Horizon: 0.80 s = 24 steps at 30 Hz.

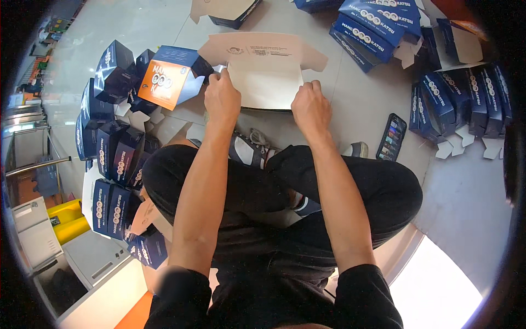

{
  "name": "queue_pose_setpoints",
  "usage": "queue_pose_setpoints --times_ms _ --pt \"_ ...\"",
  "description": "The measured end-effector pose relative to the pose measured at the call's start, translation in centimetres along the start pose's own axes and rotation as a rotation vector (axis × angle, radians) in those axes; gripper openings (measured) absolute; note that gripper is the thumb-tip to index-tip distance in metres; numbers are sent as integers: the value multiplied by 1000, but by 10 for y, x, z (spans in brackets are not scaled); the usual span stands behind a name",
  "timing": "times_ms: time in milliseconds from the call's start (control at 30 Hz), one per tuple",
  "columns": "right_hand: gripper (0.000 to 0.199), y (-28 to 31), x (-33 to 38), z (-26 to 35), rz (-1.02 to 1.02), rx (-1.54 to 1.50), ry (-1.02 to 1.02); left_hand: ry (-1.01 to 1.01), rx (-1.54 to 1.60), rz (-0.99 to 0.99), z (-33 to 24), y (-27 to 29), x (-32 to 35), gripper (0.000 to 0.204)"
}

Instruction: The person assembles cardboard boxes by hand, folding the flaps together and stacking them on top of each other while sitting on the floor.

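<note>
In front of my crossed legs an open cardboard box (pixel 264 88) sits on the floor, its pale inside facing up and its printed lid flap (pixel 266 46) raised at the far side. My left hand (pixel 223 96) grips the box's left wall with curled fingers. On the opposite side, my right hand (pixel 311 107) is closed on the right wall near its front corner. Left of the box, a dark blue carton with an orange face (pixel 165 83) lies close to my left hand. The fingertips of both hands are partly hidden by the knuckles.
Dark blue cartons (pixel 112 151) crowd the floor on my left. More cartons (pixel 460 101) stand in a row on the right, with a stack (pixel 375 30) at the far right. A phone (pixel 392 137) with a lit screen lies beside my right knee. Another open carton (pixel 233 11) is at the far edge.
</note>
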State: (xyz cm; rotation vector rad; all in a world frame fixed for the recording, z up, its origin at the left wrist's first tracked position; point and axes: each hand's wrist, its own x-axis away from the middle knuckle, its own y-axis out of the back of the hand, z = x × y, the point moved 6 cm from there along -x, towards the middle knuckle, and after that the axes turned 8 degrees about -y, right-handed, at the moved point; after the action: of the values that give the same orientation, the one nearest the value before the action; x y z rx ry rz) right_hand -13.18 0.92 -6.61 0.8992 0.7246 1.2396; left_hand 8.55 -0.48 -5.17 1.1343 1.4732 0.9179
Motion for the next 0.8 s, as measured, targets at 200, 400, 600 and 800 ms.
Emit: queue_pose_setpoints --times_ms 200,400,600,800 --pt "23 -4 -3 -2 18 33 -30 -25 8 -36 2 -5 5 32" --pt "26 11 -6 -16 61 152 -80 19 118 94 -11 -11 13 26" --pt "31 30 -14 -39 108 260 -281 23 312 232 -29 -10 8 19" --pt "40 55 -16 -44 98 351 -344 -94 -25 466 8 101 -24 44"
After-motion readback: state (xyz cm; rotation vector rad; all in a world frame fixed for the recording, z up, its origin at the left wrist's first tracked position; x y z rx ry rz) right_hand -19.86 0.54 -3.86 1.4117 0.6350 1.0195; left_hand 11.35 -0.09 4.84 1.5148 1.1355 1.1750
